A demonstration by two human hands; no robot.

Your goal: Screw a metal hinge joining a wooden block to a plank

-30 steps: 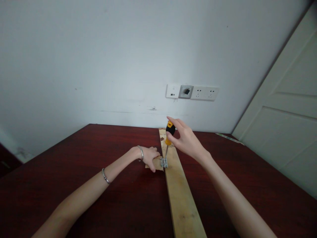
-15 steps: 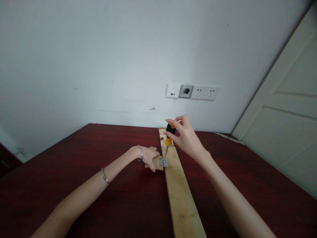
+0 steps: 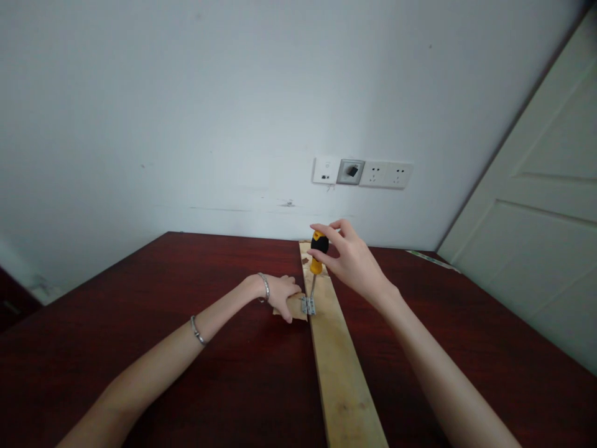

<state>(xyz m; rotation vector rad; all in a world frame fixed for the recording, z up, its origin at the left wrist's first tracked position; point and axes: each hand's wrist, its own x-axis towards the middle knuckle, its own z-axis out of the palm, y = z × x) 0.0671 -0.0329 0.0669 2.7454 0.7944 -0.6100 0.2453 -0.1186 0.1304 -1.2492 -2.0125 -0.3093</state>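
My right hand (image 3: 347,252) grips the yellow-and-black handle of a screwdriver (image 3: 317,266) between thumb and fingers. The screwdriver stands nearly upright, its tip down at a metal hinge (image 3: 308,305); the screw under it is too small to make out. One leaf of the hinge lies on a long wooden board (image 3: 342,367), the other on a small wooden block (image 3: 296,307) beside the board's left edge. My left hand (image 3: 280,295) clasps that block, thumb on the near side and fingers over the far side, covering part of it.
Board and block lie on a dark red tabletop (image 3: 186,373) whose far edge meets a white wall (image 3: 209,112). Sockets and a switch plate (image 3: 385,175) are set in the wall. A pale panelled door (image 3: 550,205) stands at the right, near a thin strip (image 3: 431,260) on the table.
The screwdriver handle has turned a little in my right hand, showing more yellow at its top. My right fingers have shifted slightly; my left hand and the wood stay in place.
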